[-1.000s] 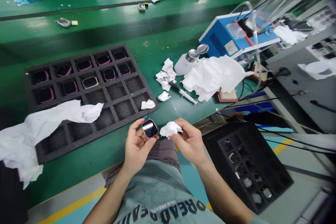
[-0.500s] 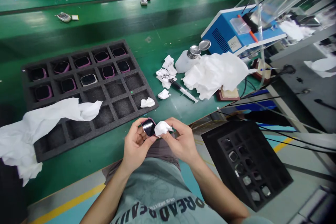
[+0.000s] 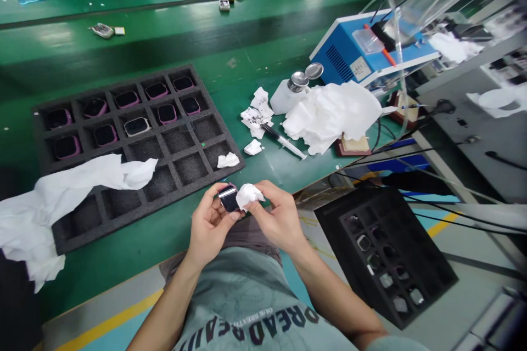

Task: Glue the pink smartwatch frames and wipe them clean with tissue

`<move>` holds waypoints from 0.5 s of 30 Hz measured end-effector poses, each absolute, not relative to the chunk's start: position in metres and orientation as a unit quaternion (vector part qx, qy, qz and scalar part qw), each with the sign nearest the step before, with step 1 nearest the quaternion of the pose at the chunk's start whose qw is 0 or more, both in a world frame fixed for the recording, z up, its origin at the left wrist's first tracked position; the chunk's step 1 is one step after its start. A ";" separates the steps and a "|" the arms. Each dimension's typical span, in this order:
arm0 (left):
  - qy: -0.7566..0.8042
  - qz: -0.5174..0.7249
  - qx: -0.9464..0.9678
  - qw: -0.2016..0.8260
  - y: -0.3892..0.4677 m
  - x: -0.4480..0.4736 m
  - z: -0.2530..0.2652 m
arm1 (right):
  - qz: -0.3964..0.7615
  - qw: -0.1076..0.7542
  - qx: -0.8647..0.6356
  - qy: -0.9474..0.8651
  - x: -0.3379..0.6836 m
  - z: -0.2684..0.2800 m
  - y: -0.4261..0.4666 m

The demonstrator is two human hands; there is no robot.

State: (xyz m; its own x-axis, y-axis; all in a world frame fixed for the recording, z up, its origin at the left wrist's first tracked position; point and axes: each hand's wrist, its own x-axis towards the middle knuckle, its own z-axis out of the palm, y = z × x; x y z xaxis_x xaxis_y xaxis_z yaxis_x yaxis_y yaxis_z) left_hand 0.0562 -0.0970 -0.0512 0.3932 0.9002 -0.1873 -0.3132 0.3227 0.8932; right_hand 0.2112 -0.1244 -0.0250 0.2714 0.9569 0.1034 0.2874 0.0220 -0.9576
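Note:
Between the fingers and thumb of my left hand (image 3: pixel 211 225) is a smartwatch (image 3: pixel 229 198) without a strap, its dark glossy face turned up and a pinkish rim showing. My right hand (image 3: pixel 278 214) pinches a crumpled white tissue (image 3: pixel 249 196) at the watch's right edge. Both hands are just in front of the bench edge. Beyond them lies a black foam tray (image 3: pixel 181 197), its back compartments holding several watches, most pink-rimmed and one silver (image 3: pixel 137 126). A small wad of tissue (image 3: pixel 228 160) sits in the tray's right corner compartment.
A long white cloth (image 3: pixel 82 186) drapes over the tray's left. To the right are a syringe (image 3: pixel 288 145), stained tissue, a white dispenser bottle (image 3: pixel 284 96) with its lid up, a cloth heap (image 3: pixel 335 115) and a blue machine (image 3: pixel 349 55). Another watch tray (image 3: pixel 436 277) stands low at right.
The tissue and watch have shifted slightly left with my hands, and the reflection on the watch face differs. Another person's hands at the top left have gone out of view.

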 end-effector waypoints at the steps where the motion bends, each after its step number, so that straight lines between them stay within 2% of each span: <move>1: 0.356 0.412 0.408 0.733 -0.098 0.056 -0.051 | 0.329 0.506 -0.620 -0.502 0.211 -0.025 -0.124; 7: 0.328 0.398 0.393 0.761 -0.100 0.052 -0.050 | 0.365 0.512 -0.603 -0.490 0.211 -0.025 -0.110; 15: 0.263 0.369 0.346 0.822 -0.095 0.040 -0.055 | 0.294 0.532 -0.641 -0.469 0.226 -0.024 -0.084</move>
